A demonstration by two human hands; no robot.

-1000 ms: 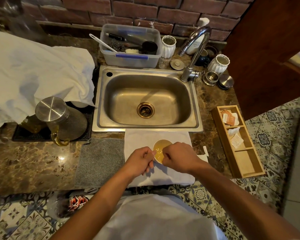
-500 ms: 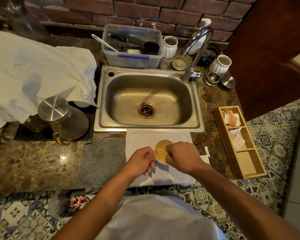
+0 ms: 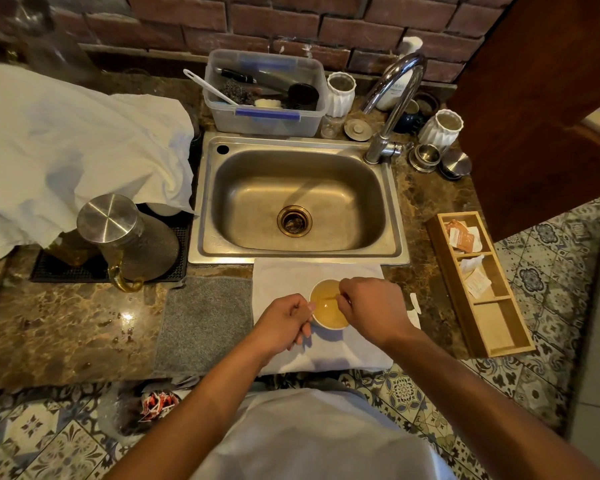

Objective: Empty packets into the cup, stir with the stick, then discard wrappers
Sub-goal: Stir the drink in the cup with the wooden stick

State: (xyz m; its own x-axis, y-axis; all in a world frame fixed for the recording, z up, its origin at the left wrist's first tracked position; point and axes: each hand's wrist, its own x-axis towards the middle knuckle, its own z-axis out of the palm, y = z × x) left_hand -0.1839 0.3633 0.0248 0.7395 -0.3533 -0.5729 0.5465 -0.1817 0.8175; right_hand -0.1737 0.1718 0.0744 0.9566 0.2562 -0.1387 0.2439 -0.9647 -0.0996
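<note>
While amber liquid fills cup [image 3: 329, 304], stick [image 3: 328, 297] dipped, right hand [image 3: 371, 308] pinching

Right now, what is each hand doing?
Left hand: closed, steadying the cup.
Right hand: closed on the stir stick in the cup.

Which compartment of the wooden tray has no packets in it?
The nearest compartment of the wooden tray is bare; the middle and far ones hold packets.
</note>
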